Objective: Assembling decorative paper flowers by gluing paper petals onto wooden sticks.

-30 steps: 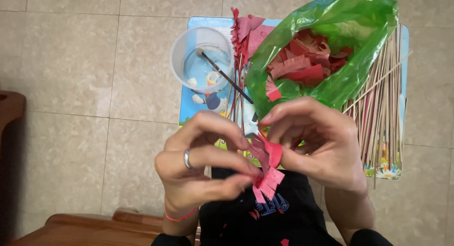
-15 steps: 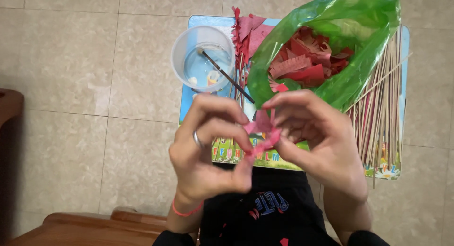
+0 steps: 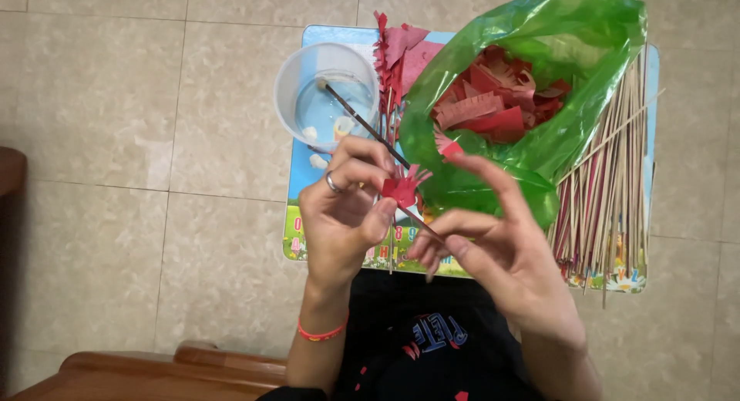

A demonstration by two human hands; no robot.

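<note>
Fringed red paper flower (image 3: pixel 402 188) pinched by left hand (image 3: pixel 343 220), right hand (image 3: pixel 493 247) apparently loose on its stick (image 3: pixel 422 220), green bag (image 3: pixel 532 100) just behind.

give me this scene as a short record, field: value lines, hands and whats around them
left hand: pinches a red fringed paper piece wrapped on a thin stick
right hand: fingers spread, thumb and lower fingers at the stick's near end
clear cup: holds clear liquid and a dark stick; beyond the left hand
green plastic bag: open, full of red paper strips
bundle of thin sticks: lies right of the bag
mat: blue, colourful, under everything
floor: beige tiles
</note>
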